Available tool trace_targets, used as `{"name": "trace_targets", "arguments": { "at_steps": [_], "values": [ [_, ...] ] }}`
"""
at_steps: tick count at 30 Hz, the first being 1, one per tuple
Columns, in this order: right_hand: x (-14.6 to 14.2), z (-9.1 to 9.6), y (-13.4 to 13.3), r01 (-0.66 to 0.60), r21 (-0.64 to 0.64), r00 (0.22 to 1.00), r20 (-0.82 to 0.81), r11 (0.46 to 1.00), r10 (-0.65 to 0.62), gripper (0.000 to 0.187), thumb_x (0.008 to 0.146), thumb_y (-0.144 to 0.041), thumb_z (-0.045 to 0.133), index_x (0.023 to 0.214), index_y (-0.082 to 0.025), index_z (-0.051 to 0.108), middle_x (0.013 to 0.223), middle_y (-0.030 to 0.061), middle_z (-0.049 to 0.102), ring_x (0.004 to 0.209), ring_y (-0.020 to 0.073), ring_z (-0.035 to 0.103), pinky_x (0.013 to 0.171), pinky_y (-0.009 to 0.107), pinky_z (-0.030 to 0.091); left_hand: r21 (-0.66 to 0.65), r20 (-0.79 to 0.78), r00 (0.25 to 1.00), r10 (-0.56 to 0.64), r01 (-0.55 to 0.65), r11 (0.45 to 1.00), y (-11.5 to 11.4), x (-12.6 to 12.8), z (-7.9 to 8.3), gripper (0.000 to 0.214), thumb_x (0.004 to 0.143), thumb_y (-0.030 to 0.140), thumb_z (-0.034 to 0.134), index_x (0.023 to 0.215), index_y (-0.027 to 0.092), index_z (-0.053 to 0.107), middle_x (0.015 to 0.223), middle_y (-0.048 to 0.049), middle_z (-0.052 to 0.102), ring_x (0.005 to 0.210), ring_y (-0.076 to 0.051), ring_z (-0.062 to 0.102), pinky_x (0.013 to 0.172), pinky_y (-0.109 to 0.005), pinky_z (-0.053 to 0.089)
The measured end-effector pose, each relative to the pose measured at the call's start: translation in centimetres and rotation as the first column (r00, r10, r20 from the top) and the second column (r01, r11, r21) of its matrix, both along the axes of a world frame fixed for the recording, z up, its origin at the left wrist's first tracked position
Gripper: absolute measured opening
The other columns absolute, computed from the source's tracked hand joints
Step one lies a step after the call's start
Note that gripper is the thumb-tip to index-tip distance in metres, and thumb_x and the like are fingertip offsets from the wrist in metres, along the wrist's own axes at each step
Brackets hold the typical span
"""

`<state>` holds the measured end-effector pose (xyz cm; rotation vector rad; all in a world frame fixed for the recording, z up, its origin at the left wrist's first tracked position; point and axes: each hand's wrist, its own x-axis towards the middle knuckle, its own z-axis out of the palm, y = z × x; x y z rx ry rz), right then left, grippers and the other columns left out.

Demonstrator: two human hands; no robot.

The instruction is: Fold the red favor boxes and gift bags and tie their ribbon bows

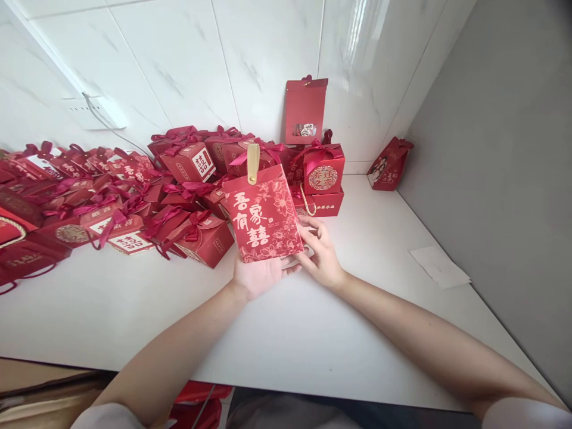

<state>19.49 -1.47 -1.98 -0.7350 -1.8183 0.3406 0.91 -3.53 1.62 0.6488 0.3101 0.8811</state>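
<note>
A red gift box (pixel 268 217) with white Chinese characters, pale flowers and a gold strap handle at its top is held up over the white table. Palm up, my left hand (pixel 261 275) supports it from below, with most of its fingers behind the box. The fingers of my right hand (pixel 322 253) rest against the box's lower right edge. Behind it stand a red box with a round gold emblem (pixel 324 170) and a taller red box with a small window (pixel 306 110). To the left sits a ribbon-tied red box (pixel 203 238).
Many more red boxes with ribbons (pixel 102 208) crowd the left and back of the table (pixel 277 339). A lone red box (pixel 389 164) stands in the right back corner. A white paper (pixel 440 267) lies by the grey partition (pixel 491 149). A cable (pixel 105 122) hangs from the wall socket.
</note>
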Motion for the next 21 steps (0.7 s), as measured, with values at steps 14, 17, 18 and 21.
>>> {"name": "trace_targets", "arguments": {
  "at_steps": [14,17,18,21],
  "values": [
    [-1.3,0.5,-1.4,-0.337,-0.305,0.936,-0.21,0.891,0.282,0.075,0.096,-0.054,0.054,0.156,-0.033,0.013,0.162,0.013,0.026,0.141,0.0298,0.042,0.106,0.051,0.048,0.152,-0.209,0.808,0.551,-0.53,0.834,0.4,-0.1,0.5,0.049,0.084,0.053,0.062,0.119,0.019,0.067,0.121,-0.0085,0.069,0.122,-0.034,0.059,0.094,-0.044,0.056],
    [-1.5,0.3,-1.6,-0.407,-0.353,0.913,-0.181,0.843,0.365,0.09,0.092,-0.061,0.057,0.158,-0.037,0.001,0.167,0.0112,0.009,0.15,0.0319,0.029,0.111,0.055,0.042,0.177,-0.266,0.77,0.58,-0.553,0.814,0.2,0.1,0.0,0.05,0.087,0.05,0.063,0.127,0.02,0.063,0.125,-0.0073,0.068,0.13,-0.032,0.054,0.103,-0.042,0.052],
    [-1.6,0.1,-1.6,-0.422,-0.36,0.906,-0.182,0.832,0.381,0.093,0.091,-0.063,0.057,0.158,-0.037,-0.002,0.168,0.0106,0.006,0.151,0.0322,0.026,0.111,0.055,0.041,0.207,-0.27,0.754,0.599,-0.562,0.801,0.1,0.2,-0.2,0.052,0.087,0.046,0.065,0.134,0.024,0.059,0.13,-0.0053,0.066,0.133,-0.03,0.052,0.106,-0.04,0.049],
    [-1.7,-0.3,-1.5,-0.432,-0.346,0.901,-0.197,0.833,0.385,0.096,0.089,-0.067,0.055,0.158,-0.034,-0.002,0.167,0.0108,0.012,0.15,0.0314,0.029,0.112,0.055,0.041,0.389,-0.239,0.72,0.651,-0.544,0.744,-0.4,0.5,-0.4,0.073,0.082,0.029,0.076,0.146,0.033,0.043,0.147,-0.0013,0.052,0.14,-0.024,0.044,0.115,-0.034,0.039]
  ]
}}
